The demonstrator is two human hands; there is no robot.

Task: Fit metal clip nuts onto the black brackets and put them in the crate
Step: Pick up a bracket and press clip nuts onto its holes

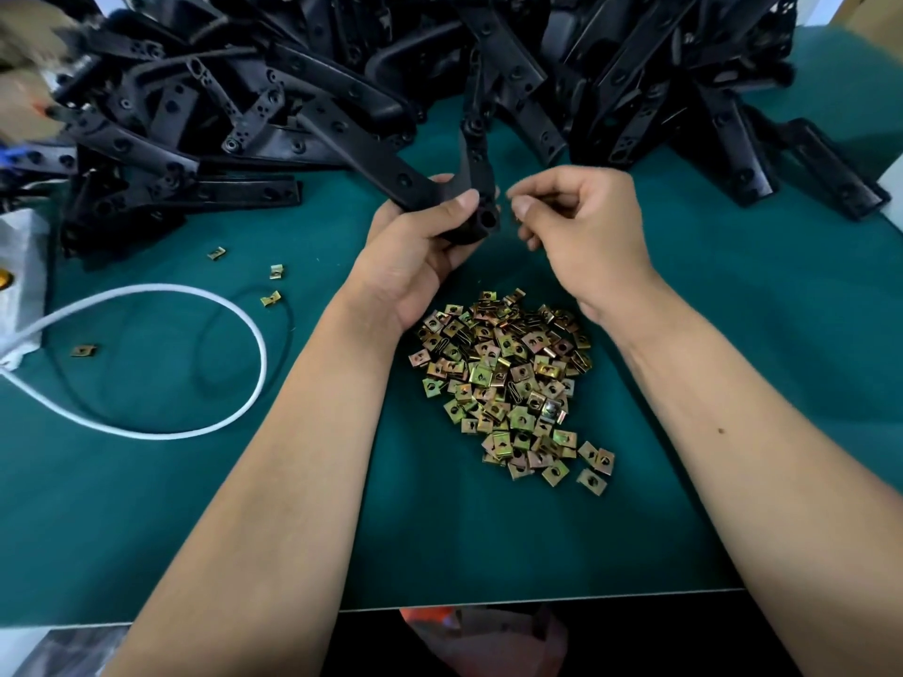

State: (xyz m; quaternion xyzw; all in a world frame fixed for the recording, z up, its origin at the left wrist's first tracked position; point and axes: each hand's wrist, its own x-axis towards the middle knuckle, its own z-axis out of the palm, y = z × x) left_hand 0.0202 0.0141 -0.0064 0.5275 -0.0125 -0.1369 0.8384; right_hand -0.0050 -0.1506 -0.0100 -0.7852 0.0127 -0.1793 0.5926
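Dozens of black plastic brackets (312,114) await; my left hand (415,251) grips one, right hand (576,227) pinches something unclear, likely a brass-coloured clip nut; no crate visible.

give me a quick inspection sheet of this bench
surface: green mat, front edge in view
job's things: black bracket held up; bracket heap along the back; clip nut pile between the forearms; crate not seen
clutter: stray clip nuts at left; white bag at left edge
hands: left hand grips the bracket; right hand pinches beside its end, clip too blurred to confirm
cables: white cable looped at left
surroundings: nothing seen clearly
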